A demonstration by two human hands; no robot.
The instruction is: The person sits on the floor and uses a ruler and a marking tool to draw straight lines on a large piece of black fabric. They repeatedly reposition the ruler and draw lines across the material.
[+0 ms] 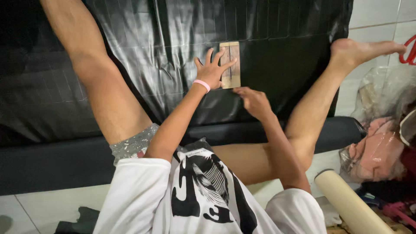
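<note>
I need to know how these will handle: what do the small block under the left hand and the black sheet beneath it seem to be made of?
The block looks like bare, unfinished wood: pale tan, matte, with a dark line along its length. The black sheet looks like thin plastic film: glossy, with highlights, wrinkles and faint fold lines. The left hand lies spread on the block; the right hand rests on the sheet just below it.

The wooden block (229,65) looked matt and grainy; the black plastic sheet (281,52) beneath was glossy and creased.
</note>
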